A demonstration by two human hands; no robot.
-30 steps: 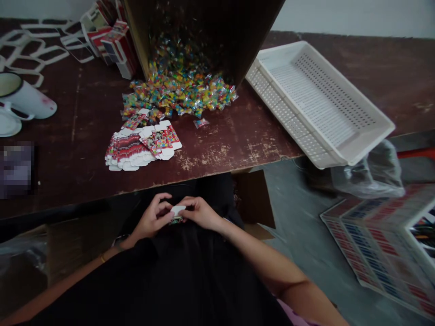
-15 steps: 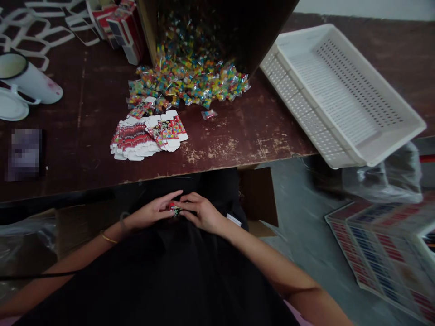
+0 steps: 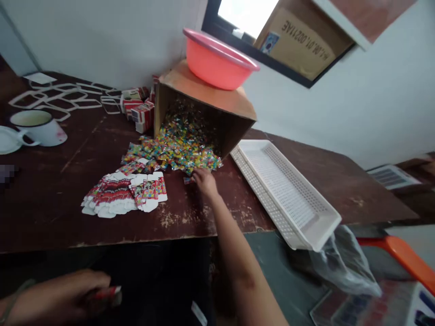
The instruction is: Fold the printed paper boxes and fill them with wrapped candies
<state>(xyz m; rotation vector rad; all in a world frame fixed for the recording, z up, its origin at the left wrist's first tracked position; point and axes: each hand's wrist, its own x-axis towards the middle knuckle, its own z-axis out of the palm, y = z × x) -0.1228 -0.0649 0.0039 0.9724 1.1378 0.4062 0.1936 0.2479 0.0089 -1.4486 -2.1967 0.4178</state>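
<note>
My right hand (image 3: 205, 181) reaches across the dark wooden table (image 3: 61, 213) to the near edge of a heap of colourful wrapped candies (image 3: 176, 147), its fingers curled over a single candy packet lying there. The heap spills out of a cardboard box (image 3: 207, 106) lying on its side. My left hand (image 3: 73, 296) stays low in front of the table edge, closed on a small red and white folded carton (image 3: 110, 292). A fanned stack of flat printed cartons (image 3: 124, 194) lies left of my right hand.
A pink basin (image 3: 217, 59) sits on top of the cardboard box. A white perforated tray (image 3: 283, 190) overhangs the table's right edge, above a clear plastic bag (image 3: 343, 267). A white mug (image 3: 37, 128), white card offcuts (image 3: 57, 97) and assembled cartons (image 3: 137, 106) stand at the back left.
Both hands were together on a small carton in my lap. My right hand has reached out to the candy heap, my left keeps the carton. The view has tilted up.
</note>
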